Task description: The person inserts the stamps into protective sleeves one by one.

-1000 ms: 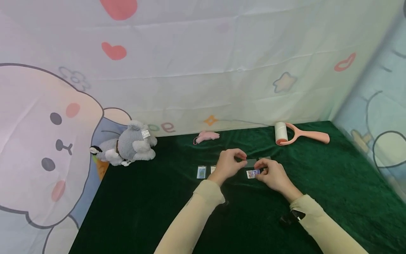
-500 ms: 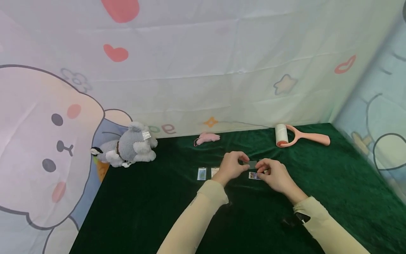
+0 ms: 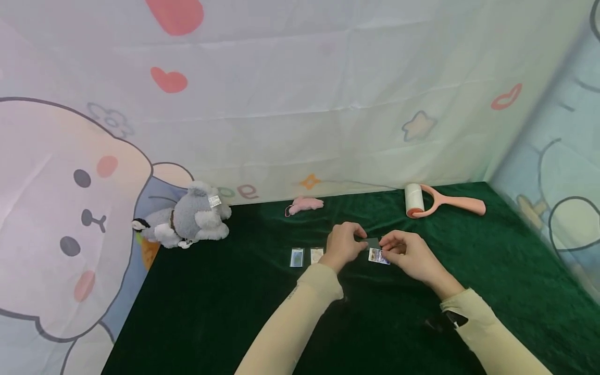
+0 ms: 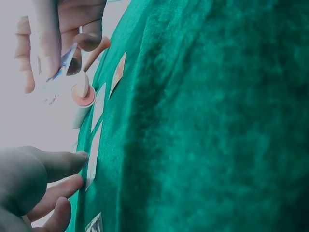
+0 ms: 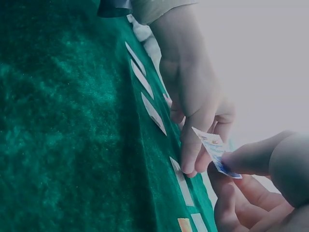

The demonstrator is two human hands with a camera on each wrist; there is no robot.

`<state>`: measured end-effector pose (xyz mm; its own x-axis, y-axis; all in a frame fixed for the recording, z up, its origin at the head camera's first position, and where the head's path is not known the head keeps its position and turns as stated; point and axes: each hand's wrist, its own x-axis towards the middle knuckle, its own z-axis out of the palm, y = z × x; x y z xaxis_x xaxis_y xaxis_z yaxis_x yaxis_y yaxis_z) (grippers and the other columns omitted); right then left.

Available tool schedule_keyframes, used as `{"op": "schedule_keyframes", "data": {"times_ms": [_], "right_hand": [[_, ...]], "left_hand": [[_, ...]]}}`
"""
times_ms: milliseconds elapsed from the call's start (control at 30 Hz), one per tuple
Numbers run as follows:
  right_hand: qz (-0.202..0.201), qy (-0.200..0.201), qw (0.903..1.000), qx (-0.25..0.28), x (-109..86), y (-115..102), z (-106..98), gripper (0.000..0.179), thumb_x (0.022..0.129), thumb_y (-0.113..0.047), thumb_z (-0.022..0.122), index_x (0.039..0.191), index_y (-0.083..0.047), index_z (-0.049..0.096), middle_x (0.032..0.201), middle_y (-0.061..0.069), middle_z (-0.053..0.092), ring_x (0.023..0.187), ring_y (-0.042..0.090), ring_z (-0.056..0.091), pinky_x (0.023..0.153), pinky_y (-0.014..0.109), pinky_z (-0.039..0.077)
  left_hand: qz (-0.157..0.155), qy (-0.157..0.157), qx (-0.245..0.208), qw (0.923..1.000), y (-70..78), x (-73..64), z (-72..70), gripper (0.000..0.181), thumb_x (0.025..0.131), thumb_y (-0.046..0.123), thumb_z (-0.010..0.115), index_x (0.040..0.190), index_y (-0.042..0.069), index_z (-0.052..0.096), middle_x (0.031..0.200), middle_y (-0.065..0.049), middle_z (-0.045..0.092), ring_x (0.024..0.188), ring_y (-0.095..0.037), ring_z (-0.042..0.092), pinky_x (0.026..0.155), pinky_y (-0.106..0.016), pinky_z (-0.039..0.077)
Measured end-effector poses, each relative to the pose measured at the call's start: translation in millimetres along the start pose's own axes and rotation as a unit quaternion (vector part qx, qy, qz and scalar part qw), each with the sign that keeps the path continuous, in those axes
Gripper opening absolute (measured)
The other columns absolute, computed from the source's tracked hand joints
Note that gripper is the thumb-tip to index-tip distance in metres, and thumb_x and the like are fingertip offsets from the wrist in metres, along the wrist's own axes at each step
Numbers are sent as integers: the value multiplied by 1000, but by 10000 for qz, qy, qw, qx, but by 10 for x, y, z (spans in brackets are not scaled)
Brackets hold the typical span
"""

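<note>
My right hand pinches a small printed trading card, white-edged with blue and purple, held above the cloth between thumb and finger. The right wrist view shows this trading card tilted. My left hand reaches down beside a greyish flat card sleeve on the table. In the left wrist view its fingertips are at the edge of that sleeve; whether they press it cannot be seen. A blue card and a pale card lie left of my left hand.
A pink plush and a lint roller with a pink handle lie at the back. A grey plush lies at the back left. Beyond my right hand, another sleeve and an orange card rest on the green cloth.
My right hand has shifted slightly right and down with the trading card. My left hand has moved slightly right, toward the sleeve, uncovering more of the pale card.
</note>
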<state>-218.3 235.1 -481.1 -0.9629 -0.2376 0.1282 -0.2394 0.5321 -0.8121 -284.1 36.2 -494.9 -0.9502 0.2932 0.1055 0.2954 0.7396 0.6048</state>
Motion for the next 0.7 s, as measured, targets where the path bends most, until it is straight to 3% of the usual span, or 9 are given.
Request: {"op": "schedule_keyframes", "data": {"times_ms": [167, 367, 700], "right_hand": [[110, 63, 9999, 57, 14, -10, -2, 18, 98, -3, 72, 116, 0, 69, 108, 14, 71, 85, 23, 67, 70, 31, 56], [302, 285, 9991, 123, 4, -13, 10, 12, 101, -9, 71, 111, -3, 69, 99, 13, 73, 77, 26, 67, 60, 30, 53], [64, 386, 9992, -43, 10, -16, -10, 6, 100, -6, 71, 105, -8, 72, 99, 10, 71, 77, 21, 64, 66, 29, 55]], "left_hand": [[-147, 21, 228, 9996, 18, 11, 11, 14, 91, 27, 86, 102, 20, 80, 97, 3, 72, 77, -12, 58, 69, -28, 49], [-252, -113, 372, 9989, 20, 14, 16, 13, 90, 29, 86, 99, 22, 80, 93, 5, 70, 75, -11, 57, 68, -28, 48], [-118, -207, 326, 9992, 0, 31, 0, 11, 90, 27, 87, 98, 20, 83, 93, 5, 71, 78, -11, 58, 69, -28, 49]]}}
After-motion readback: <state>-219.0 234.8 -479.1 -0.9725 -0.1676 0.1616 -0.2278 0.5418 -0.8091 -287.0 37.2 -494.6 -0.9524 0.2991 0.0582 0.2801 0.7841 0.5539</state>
